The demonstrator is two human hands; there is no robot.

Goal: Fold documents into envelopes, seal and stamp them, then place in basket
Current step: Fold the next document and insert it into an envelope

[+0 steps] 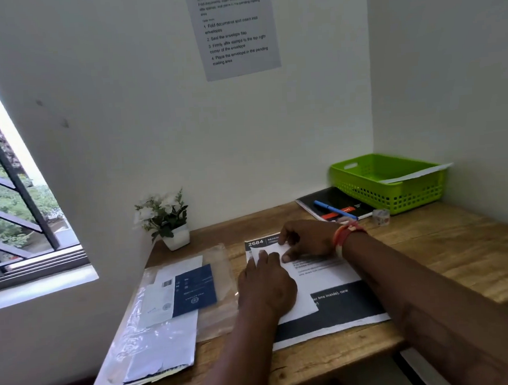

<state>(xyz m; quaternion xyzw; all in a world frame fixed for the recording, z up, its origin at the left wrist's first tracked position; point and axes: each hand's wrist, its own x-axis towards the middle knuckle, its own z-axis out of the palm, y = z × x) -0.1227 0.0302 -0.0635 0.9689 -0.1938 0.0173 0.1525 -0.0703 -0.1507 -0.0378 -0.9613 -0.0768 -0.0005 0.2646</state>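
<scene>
Envelope (295, 301) lies mid-tabletop (446, 249) on a printed sheet; left hand (265, 284) presses flat, right hand (304, 239) pinches its far corner. Sealing or stamping seems underway; afterwards, basket (387, 181) at two o'clock.

Desk setup is a wooden desk (446, 252) jammed into a white corner. Small potted plant (164, 220) with white flowers at the back left, right by the barred window (14, 189). Printed instruction sheet (234, 30) stuck on the wall above. Back right there's a black notebook (334, 205) with a blue pen (334, 209) lying on top of it.
</scene>
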